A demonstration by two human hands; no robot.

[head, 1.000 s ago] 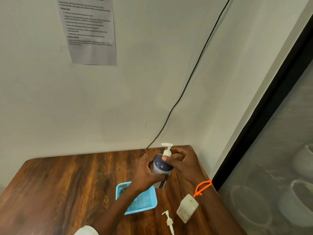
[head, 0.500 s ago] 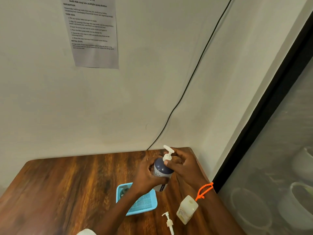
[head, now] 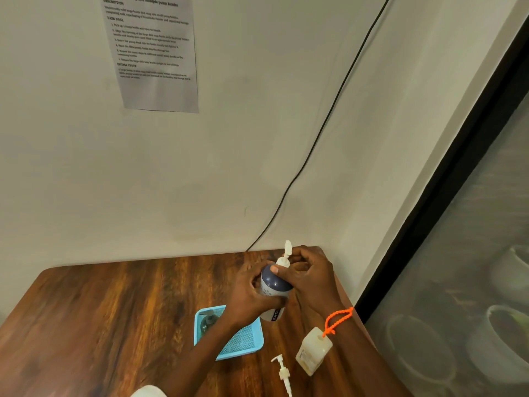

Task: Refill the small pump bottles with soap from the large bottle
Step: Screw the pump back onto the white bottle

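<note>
A dark blue and white bottle (head: 274, 285) with a white pump head (head: 286, 255) stands near the table's far right corner. My left hand (head: 248, 296) grips its body from the left. My right hand (head: 307, 277) pinches the white pump collar at its neck, thumb on the bottle's shoulder. A small pale yellowish bottle (head: 313, 351) without a pump stands open near my right wrist. A loose white pump (head: 282, 373) lies on the table beside it. A dark pump bottle (head: 208, 322) lies in the blue tray (head: 243, 343).
The wooden table (head: 114, 310) sits in a wall corner. A black cable (head: 315, 138) runs down the wall to the table's back edge. A printed sheet (head: 154, 53) hangs on the wall. A dark-framed glass panel (head: 458, 224) is at the right.
The pump nozzle has turned from pointing right to pointing away and up as my right hand twists the collar. My left hand keeps its grip on the bottle.
</note>
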